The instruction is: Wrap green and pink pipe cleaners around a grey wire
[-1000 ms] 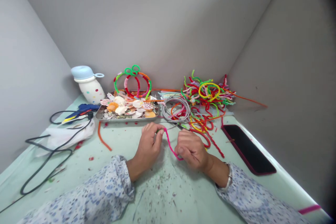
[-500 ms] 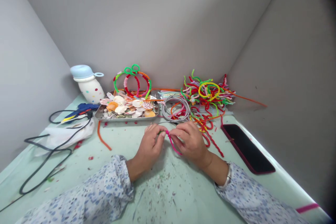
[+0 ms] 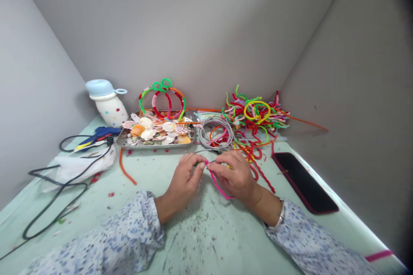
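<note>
The pale green table (image 3: 200,240) is littered with fuzz scraps in front of the shell tray (image 3: 155,146), and such bits could cling to whatever is worked there. To the right of the tray lies a big tangle of coloured pipe cleaners (image 3: 254,116), its loose red ends reaching toward the hands; a careless pull could snag one and drag the heap along. Left of the tray a black cable (image 3: 58,189) loops across the table from a blue glue gun (image 3: 97,134), and the left sleeve sweeping outward could catch it. Farther right of the tray than the tangle, a dark phone (image 3: 305,182) lies flat, within reach of a stray elbow. Just right of the tray sits a grey wire coil (image 3: 216,135). In front of the tray's right end, the left hand (image 3: 185,178) is curled, thumb and forefinger pinching one end of a pink pipe cleaner (image 3: 217,184). The right hand (image 3: 235,176) pinches the same strand right beside that grip, fingertips almost touching, while the rest arcs down under its palm. With both pinches so close, the strand could slip free, its wire core could kink where it should curve, or the cut end could prick a fingertip.
</note>
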`<action>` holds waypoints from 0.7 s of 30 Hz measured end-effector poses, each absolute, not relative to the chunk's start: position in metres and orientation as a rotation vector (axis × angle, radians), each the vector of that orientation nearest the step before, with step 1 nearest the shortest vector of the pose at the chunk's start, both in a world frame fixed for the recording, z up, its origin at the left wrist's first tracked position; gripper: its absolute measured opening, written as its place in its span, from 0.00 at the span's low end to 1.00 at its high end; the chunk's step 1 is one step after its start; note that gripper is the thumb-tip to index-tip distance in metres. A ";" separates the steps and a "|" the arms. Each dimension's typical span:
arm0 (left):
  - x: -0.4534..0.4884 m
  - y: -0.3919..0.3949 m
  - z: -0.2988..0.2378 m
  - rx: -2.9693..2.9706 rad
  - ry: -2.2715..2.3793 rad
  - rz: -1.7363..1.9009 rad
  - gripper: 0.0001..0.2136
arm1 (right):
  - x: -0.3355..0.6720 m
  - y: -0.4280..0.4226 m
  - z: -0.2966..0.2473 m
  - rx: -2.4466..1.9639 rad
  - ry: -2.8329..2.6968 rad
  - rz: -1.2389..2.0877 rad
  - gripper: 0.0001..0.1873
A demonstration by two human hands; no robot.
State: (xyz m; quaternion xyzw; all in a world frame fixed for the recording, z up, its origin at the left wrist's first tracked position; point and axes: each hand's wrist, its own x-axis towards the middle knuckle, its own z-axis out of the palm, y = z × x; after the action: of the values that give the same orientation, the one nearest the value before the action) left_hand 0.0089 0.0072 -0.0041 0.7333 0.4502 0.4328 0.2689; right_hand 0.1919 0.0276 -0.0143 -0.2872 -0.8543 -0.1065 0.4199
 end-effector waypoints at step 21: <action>0.010 0.006 -0.003 2.055 1.274 1.140 0.08 | 0.190 0.027 -0.015 -0.732 -2.130 -0.160 0.08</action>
State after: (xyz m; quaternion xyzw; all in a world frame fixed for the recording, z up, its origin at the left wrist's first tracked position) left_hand 0.0098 0.0064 -0.0026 0.7478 0.4637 0.4147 0.2320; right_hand 0.1899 0.0270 -0.0147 -0.2931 -0.8528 -0.0642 0.4275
